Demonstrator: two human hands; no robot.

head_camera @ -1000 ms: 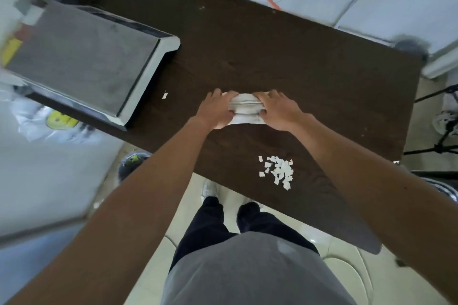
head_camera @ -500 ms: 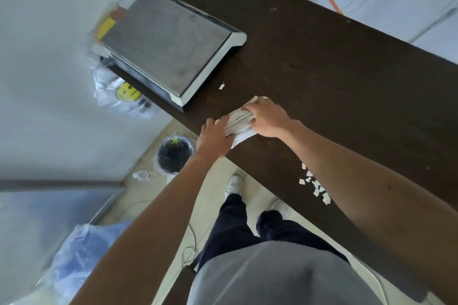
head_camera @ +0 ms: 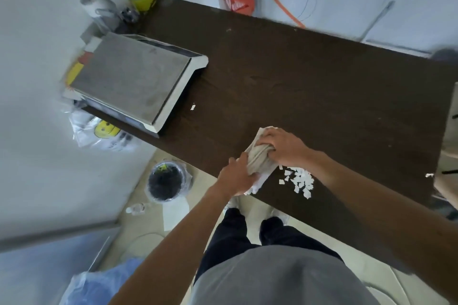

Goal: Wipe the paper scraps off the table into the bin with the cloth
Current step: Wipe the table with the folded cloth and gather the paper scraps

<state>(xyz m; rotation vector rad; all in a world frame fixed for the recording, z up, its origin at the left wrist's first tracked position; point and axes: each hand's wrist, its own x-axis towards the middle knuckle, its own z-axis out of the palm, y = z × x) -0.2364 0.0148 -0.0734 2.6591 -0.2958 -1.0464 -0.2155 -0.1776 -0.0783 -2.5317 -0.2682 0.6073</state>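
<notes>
A bunched pale cloth [head_camera: 259, 160] lies near the front edge of the dark wooden table [head_camera: 309, 86]. My right hand [head_camera: 285, 147] grips its far end and my left hand [head_camera: 238, 177] holds its near end at the table edge. A heap of white paper scraps [head_camera: 300, 181] sits just right of the cloth, under my right wrist. One stray scrap [head_camera: 193, 107] lies farther back beside the scale. The round bin [head_camera: 166, 181] with a dark liner stands on the floor below the table's front edge, left of my left hand.
A steel platform scale [head_camera: 133, 77] fills the table's left end, with cups and clutter [head_camera: 119, 5] behind it. On the floor are a plastic bag with a yellow smiley [head_camera: 106, 131], a small bottle [head_camera: 135, 208], a blue bag [head_camera: 99, 285] and my feet.
Both hands and the cloth moved toward the table's front edge, next to the scrap heap. The cloth is more bunched. The camera swung, so the bin shows below the edge.
</notes>
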